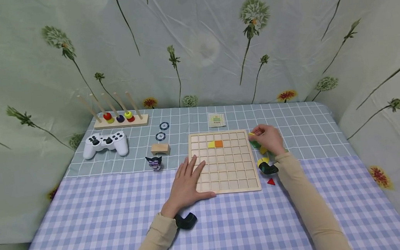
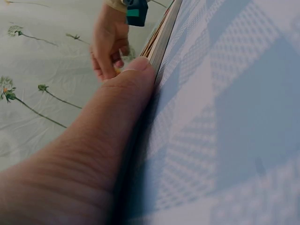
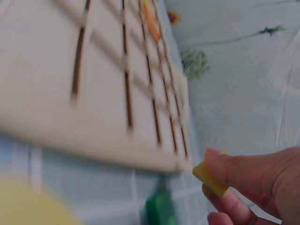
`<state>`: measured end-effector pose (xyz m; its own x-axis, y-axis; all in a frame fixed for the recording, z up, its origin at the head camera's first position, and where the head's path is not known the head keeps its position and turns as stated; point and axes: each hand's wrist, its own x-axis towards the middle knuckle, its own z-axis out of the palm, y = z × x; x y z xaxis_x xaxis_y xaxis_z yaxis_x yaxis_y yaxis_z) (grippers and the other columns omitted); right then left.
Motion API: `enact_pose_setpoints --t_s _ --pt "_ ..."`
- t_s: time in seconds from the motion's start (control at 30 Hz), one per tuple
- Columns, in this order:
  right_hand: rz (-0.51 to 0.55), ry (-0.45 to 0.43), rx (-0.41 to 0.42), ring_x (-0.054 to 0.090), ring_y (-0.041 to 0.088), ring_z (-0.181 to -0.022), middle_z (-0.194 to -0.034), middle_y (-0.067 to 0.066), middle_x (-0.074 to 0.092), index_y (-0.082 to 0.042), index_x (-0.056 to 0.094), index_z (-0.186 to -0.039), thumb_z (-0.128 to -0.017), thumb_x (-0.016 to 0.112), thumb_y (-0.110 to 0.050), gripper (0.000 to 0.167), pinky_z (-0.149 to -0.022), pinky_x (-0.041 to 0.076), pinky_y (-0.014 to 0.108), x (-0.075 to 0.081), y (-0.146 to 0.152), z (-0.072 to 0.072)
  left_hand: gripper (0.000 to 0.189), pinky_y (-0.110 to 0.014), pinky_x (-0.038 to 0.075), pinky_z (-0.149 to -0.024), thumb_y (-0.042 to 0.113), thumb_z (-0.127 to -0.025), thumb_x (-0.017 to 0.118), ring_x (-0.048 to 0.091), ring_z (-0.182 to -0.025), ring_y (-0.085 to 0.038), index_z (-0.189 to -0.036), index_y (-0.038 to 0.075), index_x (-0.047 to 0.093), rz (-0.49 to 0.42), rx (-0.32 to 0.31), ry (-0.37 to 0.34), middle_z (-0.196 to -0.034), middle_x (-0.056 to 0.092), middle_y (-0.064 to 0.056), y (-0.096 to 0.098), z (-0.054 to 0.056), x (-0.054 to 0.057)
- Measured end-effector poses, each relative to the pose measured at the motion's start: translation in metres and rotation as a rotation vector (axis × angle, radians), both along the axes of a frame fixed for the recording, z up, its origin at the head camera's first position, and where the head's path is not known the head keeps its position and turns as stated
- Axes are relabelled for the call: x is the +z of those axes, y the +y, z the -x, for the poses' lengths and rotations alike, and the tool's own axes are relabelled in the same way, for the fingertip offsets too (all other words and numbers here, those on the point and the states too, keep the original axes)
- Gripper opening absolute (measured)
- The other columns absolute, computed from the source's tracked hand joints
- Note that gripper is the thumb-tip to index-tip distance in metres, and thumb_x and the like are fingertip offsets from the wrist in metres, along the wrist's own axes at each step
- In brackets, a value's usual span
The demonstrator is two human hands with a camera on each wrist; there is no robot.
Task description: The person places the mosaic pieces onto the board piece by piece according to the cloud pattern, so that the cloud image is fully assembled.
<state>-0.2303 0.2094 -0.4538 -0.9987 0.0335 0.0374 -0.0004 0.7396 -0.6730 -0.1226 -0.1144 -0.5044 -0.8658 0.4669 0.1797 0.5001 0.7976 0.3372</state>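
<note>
A wooden grid board (image 1: 226, 173) lies on the table, with a yellow piece (image 1: 211, 144) and an orange square tile (image 1: 218, 143) side by side in its upper part. My left hand (image 1: 187, 182) rests on the board's left edge, fingers spread over the wood and thumb along the near edge. Beyond the board's right edge, my right hand (image 1: 269, 138) pinches a small yellow block (image 3: 211, 180) between thumb and fingers, raised off the table. Green (image 1: 256, 144) and yellow pieces (image 1: 263, 161) lie below that hand, partly hidden by it and the wrist camera. A red triangle (image 1: 271, 182) lies nearer.
Behind the board is a small picture card (image 1: 216, 120). To the left are a wooden arch block (image 1: 160, 148), a dark-eared figurine (image 1: 154, 163), two round chips (image 1: 160, 136), a white game controller (image 1: 105, 144) and a peg stand with coloured beads (image 1: 121, 122).
</note>
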Motion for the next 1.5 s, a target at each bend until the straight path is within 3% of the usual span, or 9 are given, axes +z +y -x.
enact_pose_setpoints --t_s 0.23,0.47,0.77,1.0,1.2,1.5 --pt "0.069 0.007 0.077 0.054 0.024 -0.073 -0.084 0.009 0.064 -0.006 0.067 -0.085 -0.081 0.076 -0.024 0.021 -0.057 0.039 0.032 0.009 -0.032 -0.004 0.105 -0.045 0.006 -0.114 0.076 -0.069 0.061 0.004 -0.142 -0.034 -0.150 0.016 0.030 0.003 0.001 -0.007 -0.156 0.015 -0.013 -0.001 0.000 0.002" --pt "0.108 -0.033 0.107 0.052 0.020 -0.069 -0.077 0.003 0.062 -0.009 0.068 -0.084 -0.081 0.077 -0.026 0.020 -0.057 0.039 0.029 -0.004 -0.058 -0.001 0.105 -0.046 0.006 -0.114 0.078 -0.069 0.059 0.002 -0.142 -0.033 -0.150 0.017 0.030 0.010 0.009 -0.017 -0.156 0.014 -0.012 0.000 0.000 0.002" --pt "0.094 0.007 0.093 0.055 0.019 -0.070 -0.077 0.002 0.065 -0.011 0.072 -0.082 -0.082 0.076 -0.028 0.017 -0.061 0.042 0.032 -0.012 -0.072 -0.001 0.106 -0.046 0.007 -0.114 0.079 -0.069 0.058 0.004 -0.142 -0.033 -0.149 0.015 0.032 -0.003 0.006 -0.005 -0.156 0.016 -0.013 0.001 0.001 -0.001" --pt "0.020 0.021 0.094 0.060 0.019 -0.075 -0.083 0.002 0.067 -0.012 0.073 -0.084 -0.086 0.072 -0.027 0.016 -0.065 0.046 0.035 -0.014 -0.077 -0.001 0.106 -0.046 0.008 -0.114 0.081 -0.069 0.056 0.004 -0.142 -0.033 -0.150 0.016 0.031 0.012 0.011 0.002 -0.156 0.015 -0.013 0.001 0.001 -0.001" --pt "-0.061 0.061 0.118 0.057 0.019 -0.070 -0.076 0.002 0.064 -0.010 0.073 -0.083 -0.088 0.070 -0.023 0.014 -0.059 0.045 0.034 -0.015 -0.079 -0.004 0.106 -0.046 0.009 -0.114 0.081 -0.069 0.055 0.005 -0.142 -0.034 -0.150 0.016 0.032 0.013 0.015 0.007 -0.156 0.016 -0.013 0.000 0.001 0.000" --pt "-0.078 0.057 0.120 0.055 0.018 -0.066 -0.073 0.001 0.062 -0.009 0.070 -0.082 -0.087 0.070 -0.022 0.014 -0.056 0.042 0.032 -0.014 -0.076 -0.004 0.106 -0.044 0.006 -0.114 0.080 -0.069 0.057 0.003 -0.142 -0.033 -0.150 0.017 0.030 0.023 0.015 -0.008 -0.156 0.015 -0.012 0.001 0.000 0.000"
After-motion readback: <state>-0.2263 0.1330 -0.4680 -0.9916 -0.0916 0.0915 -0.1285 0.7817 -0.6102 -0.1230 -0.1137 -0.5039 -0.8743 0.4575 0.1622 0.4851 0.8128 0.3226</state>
